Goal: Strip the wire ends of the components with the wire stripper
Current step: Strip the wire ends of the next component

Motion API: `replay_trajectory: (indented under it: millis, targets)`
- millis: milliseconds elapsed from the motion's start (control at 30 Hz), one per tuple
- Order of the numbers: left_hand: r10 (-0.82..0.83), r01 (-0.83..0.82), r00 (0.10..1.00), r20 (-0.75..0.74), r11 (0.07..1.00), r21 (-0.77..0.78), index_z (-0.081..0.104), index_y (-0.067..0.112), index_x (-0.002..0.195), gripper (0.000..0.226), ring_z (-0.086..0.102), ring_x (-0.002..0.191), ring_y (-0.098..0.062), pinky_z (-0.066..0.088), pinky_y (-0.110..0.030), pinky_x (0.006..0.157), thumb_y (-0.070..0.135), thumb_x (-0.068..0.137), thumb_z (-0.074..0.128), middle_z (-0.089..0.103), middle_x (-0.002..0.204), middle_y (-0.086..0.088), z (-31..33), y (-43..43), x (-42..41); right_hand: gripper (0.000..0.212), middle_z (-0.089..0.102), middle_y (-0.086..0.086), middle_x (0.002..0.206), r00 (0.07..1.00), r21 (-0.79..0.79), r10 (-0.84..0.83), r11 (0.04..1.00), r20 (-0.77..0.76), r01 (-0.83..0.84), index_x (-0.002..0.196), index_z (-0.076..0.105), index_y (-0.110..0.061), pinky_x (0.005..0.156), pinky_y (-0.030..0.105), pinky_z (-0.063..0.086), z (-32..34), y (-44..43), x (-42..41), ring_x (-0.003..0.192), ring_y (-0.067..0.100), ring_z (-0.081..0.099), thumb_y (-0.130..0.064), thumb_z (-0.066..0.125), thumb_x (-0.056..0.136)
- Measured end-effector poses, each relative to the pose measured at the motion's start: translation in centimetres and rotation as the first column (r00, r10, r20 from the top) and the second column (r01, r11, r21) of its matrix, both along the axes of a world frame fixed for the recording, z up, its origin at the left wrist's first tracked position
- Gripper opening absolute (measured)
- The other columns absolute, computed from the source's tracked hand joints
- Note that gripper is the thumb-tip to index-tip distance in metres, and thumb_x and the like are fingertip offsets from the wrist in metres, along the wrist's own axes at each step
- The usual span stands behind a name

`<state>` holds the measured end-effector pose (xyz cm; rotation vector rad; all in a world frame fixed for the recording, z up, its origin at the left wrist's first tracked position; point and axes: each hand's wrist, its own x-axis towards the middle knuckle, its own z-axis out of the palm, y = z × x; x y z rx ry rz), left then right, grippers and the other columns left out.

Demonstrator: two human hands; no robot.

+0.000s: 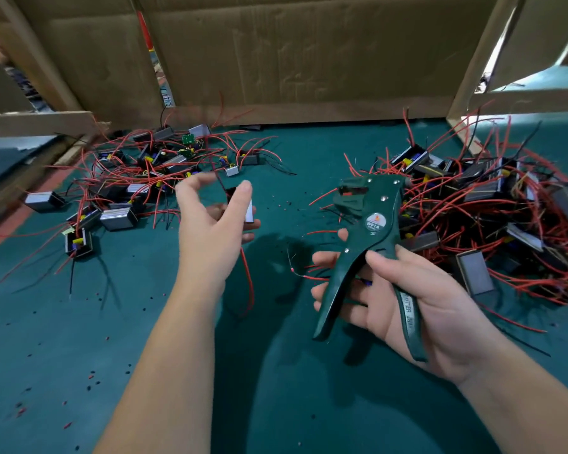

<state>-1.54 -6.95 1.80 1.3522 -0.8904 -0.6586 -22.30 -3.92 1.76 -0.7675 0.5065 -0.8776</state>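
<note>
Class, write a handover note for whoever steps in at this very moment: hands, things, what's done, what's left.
Left hand holds one component, its red wire hanging down.
Right hand grips the wire stripper, handles spread.
A left pile and a right pile of components lie on the green mat.
Done: insulation scraps on the mat suggest some stripping.
Left: the held component, then the rest; which pile is finished I cannot tell.
</note>
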Motion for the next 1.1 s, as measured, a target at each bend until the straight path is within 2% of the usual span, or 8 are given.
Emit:
replay_trajectory:
  millis: [67, 267, 367, 567, 700, 800, 933, 1100]
  targets:
    - [-0.091, 0.091, 0.992, 0.084, 0.996, -0.003, 0.053, 0.04, 0.109, 0.016, 0.067, 0.069, -0.009, 0.054, -0.021, 0.06, 0.03, 0.097, 0.053, 0.063, 0.081, 0.0, 0.0, 0.0, -0.1, 0.056, 0.062, 0.027, 0.118, 0.998, -0.014, 0.024, 1.0, 0.064, -0.023, 0.127, 0.051, -0.005, 0.082, 0.054, 0.053, 0.2, 0.0, 0.0, 0.088, 0.041, 0.065, -0.021, 0.07, 0.077]
    - [-0.136, 0.133, 0.99, 0.038, 0.989, 0.071, 0.057, 0.025, 0.07, 0.042, 0.059, 0.075, -0.009, 0.049, -0.024, 0.066, 0.037, 0.103, 0.034, 0.062, 0.071, 0.016, -0.1, 0.0, -1.1, 0.068, 0.066, 0.017, 0.111, 0.929, -0.025, 0.297, 0.954, 0.218, -0.299, 0.142, 0.045, -0.015, 0.087, 0.052, 0.051, 0.5, 0.1, -0.9, 0.093, 0.034, 0.065, -0.047, 0.065, 0.084]
    - [-0.143, 0.138, 0.982, 0.127, 0.989, 0.048, 0.066, 0.028, 0.065, 0.048, 0.059, 0.08, -0.006, 0.044, -0.021, 0.073, 0.038, 0.102, 0.038, 0.067, 0.074, 0.019, 0.1, 0.1, -1.1, 0.068, 0.067, 0.014, 0.108, 0.958, -0.008, 0.243, 0.969, 0.152, -0.245, 0.136, 0.052, -0.02, 0.086, 0.056, 0.048, 0.2, 0.2, -0.4, 0.091, 0.033, 0.066, -0.052, 0.069, 0.078]
    - [-0.286, 0.289, 0.957, 0.043, 0.954, -0.076, 0.055, 0.031, 0.111, 0.019, 0.065, 0.085, -0.004, 0.049, -0.016, 0.063, 0.019, 0.102, 0.044, 0.075, 0.086, 0.007, 0.7, 0.6, -1.0, 0.058, 0.063, 0.011, 0.117, 0.974, 0.002, 0.214, 0.977, 0.08, -0.215, 0.136, 0.051, -0.032, 0.092, 0.066, 0.037, -0.2, 0.3, -0.4, 0.112, 0.048, 0.055, -0.049, 0.066, 0.083]
    - [-0.337, 0.333, 0.941, -0.032, 0.939, -0.084, 0.055, 0.019, 0.095, 0.015, 0.065, 0.074, -0.009, 0.05, -0.017, 0.068, 0.01, 0.1, 0.044, 0.07, 0.07, 0.006, 1.2, 0.8, -1.8, 0.052, 0.062, 0.014, 0.118, 0.961, -0.001, 0.243, 0.969, 0.132, -0.245, 0.132, 0.053, -0.027, 0.086, 0.064, 0.044, -0.2, 0.4, -0.3, 0.111, 0.048, 0.056, -0.045, 0.067, 0.085]
    - [-0.312, 0.307, 0.948, -0.059, 0.948, -0.087, 0.056, 0.022, 0.076, 0.024, 0.053, 0.054, -0.011, 0.038, -0.014, 0.051, 0.017, 0.098, 0.05, 0.046, 0.045, 0.01, 1.4, 1.1, -2.3, 0.064, 0.064, 0.019, 0.11, 0.978, 0.005, 0.161, 0.987, 0.133, -0.163, 0.136, 0.049, -0.023, 0.086, 0.065, 0.046, -0.1, 0.0, -0.4, 0.097, 0.046, 0.061, -0.039, 0.073, 0.079]
    - [-0.362, 0.36, 0.932, -0.033, 0.932, -0.049, 0.067, 0.028, 0.066, 0.029, 0.04, 0.045, -0.011, 0.027, -0.015, 0.04, 0.024, 0.093, 0.057, 0.05, 0.044, 0.005, 1.4, 1.3, -2.9, 0.063, 0.066, 0.018, 0.101, 0.992, -0.02, 0.035, 0.999, 0.122, -0.033, 0.123, 0.059, -0.012, 0.083, 0.053, 0.053, -0.2, 0.0, -0.5, 0.084, 0.045, 0.064, -0.037, 0.08, 0.071]
    - [-0.417, 0.417, 0.909, 0.01, 0.909, 0.005, 0.062, 0.021, 0.068, 0.023, 0.045, 0.042, -0.008, 0.031, -0.013, 0.039, 0.025, 0.091, 0.059, 0.051, 0.046, 0.004, 1.1, 1.5, -3.2, 0.068, 0.06, 0.012, 0.127, 0.989, -0.11, -0.071, 0.99, 0.13, 0.085, 0.125, 0.055, -0.005, 0.081, 0.047, 0.054, 0.4, 0.0, -0.5, 0.081, 0.042, 0.066, -0.032, 0.081, 0.068]
